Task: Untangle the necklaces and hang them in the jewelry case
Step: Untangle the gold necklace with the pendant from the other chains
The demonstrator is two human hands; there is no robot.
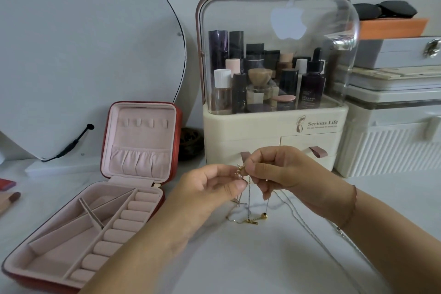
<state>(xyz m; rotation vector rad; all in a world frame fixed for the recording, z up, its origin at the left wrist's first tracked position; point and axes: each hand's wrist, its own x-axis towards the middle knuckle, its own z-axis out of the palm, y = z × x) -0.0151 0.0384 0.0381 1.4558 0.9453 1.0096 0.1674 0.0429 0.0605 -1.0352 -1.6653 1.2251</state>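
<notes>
A tangle of thin gold and silver necklaces point(249, 200) hangs between my hands above the white table. My left hand point(210, 188) pinches the knotted top of the chains with thumb and fingers. My right hand point(274, 169) pinches the same knot from the right side, fingers curled. Chain ends with small gold pendants trail onto the table below. A silver chain point(307, 224) runs off toward the lower right. The red jewelry case point(105, 150) lies open at the left, pink lining showing, with small hooks point(144, 122) in its upright lid.
A cream cosmetics organizer point(274, 126) with a clear dome stands right behind my hands. White storage boxes point(391, 141) are stacked at the right. A curved mirror point(83, 43) leans at the back left, with a makeup brush point(10, 199) at the left edge.
</notes>
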